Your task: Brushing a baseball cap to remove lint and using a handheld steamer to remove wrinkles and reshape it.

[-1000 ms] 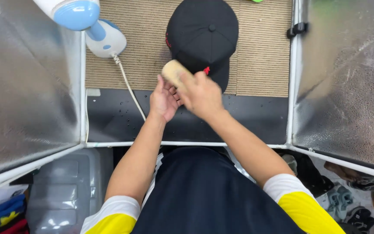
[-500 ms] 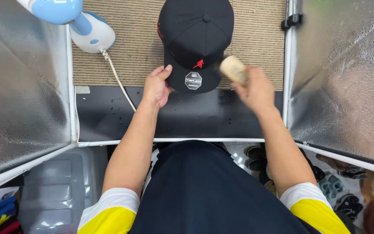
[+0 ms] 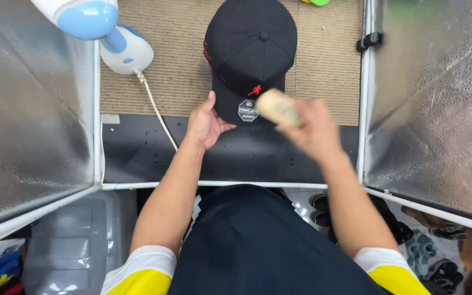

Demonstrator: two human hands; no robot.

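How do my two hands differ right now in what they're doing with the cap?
The left hand lies open, flat at the black cap's brim edge, holding nothing; the right hand is closed around a tan brush. The left hand looks sharp; the right hand is blurred, raised over the brim. Both are bare and near the cap's brim.

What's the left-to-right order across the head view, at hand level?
Left foil panel → white cord → left hand, resting against the black cap → right hand, blurred, holding a tan brush-like object over the cap's brim → right foil panel.
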